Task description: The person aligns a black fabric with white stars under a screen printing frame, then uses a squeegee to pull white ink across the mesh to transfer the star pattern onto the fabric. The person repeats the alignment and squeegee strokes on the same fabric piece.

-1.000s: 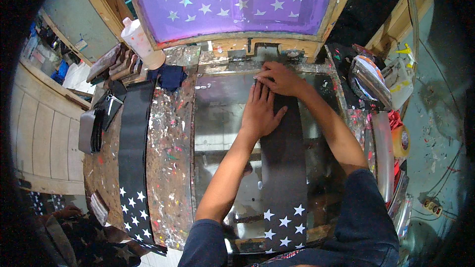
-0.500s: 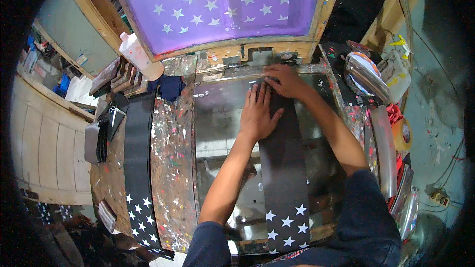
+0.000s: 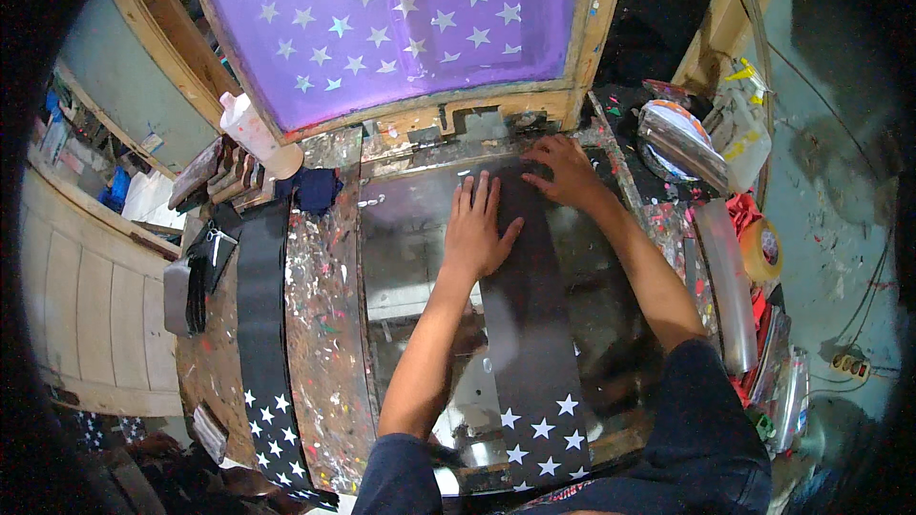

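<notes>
On the shiny table top (image 3: 410, 238), the black strip with white stars (image 3: 534, 324) lies between and partly under your fingers. Your left hand (image 3: 476, 236) is flat and open by its left edge. Your right hand (image 3: 565, 174) is loosely bent over the far right corner, thumb apart. One second ago your hands touched; now there's a gap.

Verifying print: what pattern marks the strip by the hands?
White stars on the black strip, near end; best in head view.

left hand (image 3: 474, 236) flat, right hand (image 3: 565, 175) apparently half-curled
</notes>
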Demonstrator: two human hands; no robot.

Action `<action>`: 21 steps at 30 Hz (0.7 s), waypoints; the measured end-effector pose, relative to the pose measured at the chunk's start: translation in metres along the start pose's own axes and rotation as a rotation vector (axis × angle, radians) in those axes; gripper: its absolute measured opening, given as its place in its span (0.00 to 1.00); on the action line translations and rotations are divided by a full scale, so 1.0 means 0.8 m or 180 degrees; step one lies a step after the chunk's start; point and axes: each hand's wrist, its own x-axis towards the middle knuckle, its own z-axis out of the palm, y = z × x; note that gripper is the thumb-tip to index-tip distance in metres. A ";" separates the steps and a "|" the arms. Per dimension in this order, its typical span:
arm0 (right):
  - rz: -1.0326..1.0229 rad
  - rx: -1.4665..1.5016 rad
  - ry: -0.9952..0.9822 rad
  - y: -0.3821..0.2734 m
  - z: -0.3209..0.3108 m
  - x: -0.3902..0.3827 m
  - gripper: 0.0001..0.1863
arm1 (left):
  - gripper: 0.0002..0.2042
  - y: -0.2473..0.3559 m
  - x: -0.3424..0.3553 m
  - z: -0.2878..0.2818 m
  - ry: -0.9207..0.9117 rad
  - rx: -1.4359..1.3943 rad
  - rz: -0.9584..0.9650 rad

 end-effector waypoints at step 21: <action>0.0051 -0.0409 -0.0276 -0.007 -0.002 -0.004 0.20 | 0.37 -0.005 -0.004 0.006 0.0154 0.0021 0.0128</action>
